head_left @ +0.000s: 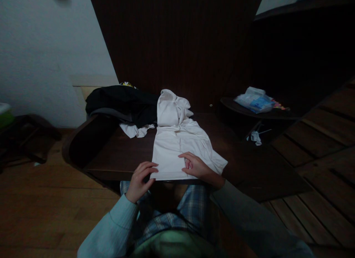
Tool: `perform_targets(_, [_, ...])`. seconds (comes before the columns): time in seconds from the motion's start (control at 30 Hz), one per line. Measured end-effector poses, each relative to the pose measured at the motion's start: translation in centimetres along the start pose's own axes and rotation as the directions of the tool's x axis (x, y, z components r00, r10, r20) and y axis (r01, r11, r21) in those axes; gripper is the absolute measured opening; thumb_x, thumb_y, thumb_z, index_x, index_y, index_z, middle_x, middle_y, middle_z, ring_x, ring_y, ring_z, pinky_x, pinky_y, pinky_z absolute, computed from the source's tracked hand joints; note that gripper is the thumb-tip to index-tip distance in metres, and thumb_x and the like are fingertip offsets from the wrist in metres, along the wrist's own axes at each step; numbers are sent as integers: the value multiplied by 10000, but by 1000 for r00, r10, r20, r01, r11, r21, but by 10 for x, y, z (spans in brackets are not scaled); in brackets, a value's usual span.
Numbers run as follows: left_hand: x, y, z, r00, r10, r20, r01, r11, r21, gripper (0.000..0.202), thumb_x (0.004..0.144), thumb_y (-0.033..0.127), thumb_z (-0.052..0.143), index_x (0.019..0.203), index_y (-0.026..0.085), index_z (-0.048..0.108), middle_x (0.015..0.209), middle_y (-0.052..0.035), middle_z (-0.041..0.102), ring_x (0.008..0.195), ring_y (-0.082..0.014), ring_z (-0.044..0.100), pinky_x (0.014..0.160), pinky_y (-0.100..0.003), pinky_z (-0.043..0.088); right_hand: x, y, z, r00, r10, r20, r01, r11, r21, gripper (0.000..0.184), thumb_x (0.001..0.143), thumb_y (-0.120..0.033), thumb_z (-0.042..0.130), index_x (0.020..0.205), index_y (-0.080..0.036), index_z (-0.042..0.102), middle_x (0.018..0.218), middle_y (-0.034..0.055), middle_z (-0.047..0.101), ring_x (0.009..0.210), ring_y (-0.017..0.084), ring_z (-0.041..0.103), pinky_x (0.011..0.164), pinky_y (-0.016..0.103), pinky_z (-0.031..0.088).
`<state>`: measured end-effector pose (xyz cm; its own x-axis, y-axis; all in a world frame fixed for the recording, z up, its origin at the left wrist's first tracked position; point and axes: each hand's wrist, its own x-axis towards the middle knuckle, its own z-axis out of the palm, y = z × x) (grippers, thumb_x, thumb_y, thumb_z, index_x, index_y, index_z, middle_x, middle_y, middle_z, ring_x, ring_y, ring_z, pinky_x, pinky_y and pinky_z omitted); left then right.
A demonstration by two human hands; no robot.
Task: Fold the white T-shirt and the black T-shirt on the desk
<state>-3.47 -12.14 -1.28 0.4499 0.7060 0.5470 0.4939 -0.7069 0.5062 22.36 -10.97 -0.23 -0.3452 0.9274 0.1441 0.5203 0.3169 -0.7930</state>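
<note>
A white garment (177, 148), apparently a shirt with a hood or bunched upper part (170, 108), lies folded lengthwise on a dark wooden desk (111, 158). Its lower hem runs along the desk's front edge. My left hand (141, 178) touches the garment's left lower corner, with thumb and fingers apart. On top of the cloth rests my right hand (197, 167), index finger and thumb spread, the other fingers curled under. A loose flap of the garment (220, 161) sticks out to the right, beyond my right wrist.
Dark clothes (119, 100) are heaped at the desk's back left, a white cloth piece (135, 130) poking out beneath. On a rounded side shelf (233, 104) at right sits a blue-and-white plastic packet (255, 100). A dark stool (24, 139) stands at far left.
</note>
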Motion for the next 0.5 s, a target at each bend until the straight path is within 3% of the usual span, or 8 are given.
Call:
perform_targets(0.1, [-1, -1, -2, 999, 28, 18, -27, 999, -24, 156, 750, 143, 489, 865, 191, 584, 1004, -64, 615, 990, -197, 510, 856, -374, 414, -1, 0, 0, 999, 14, 38, -15, 1000, 14, 447, 591, -80, 589, 1025, -180, 547, 759, -26, 502, 516, 61, 456, 515, 205, 386])
perform_targets(0.37, [1, 1, -8, 996, 11, 84, -6, 998, -60, 121, 777, 223, 498, 838, 187, 596, 977, -78, 620, 956, -199, 534, 835, -368, 432, -4, 3, 8, 999, -7, -47, 6, 1000, -16, 378, 611, -140, 647, 972, -192, 549, 680, -46, 456, 559, 75, 450, 538, 203, 380])
perform_targets(0.5, [0, 0, -8, 992, 12, 125, -9, 1000, -26, 177, 762, 335, 568, 859, 190, 598, 982, -83, 618, 961, -205, 532, 840, -365, 430, -4, -1, 5, 999, -18, -30, 16, 998, -58, 286, 607, -143, 665, 870, -186, 564, 668, -49, 441, 561, 74, 438, 549, 204, 378])
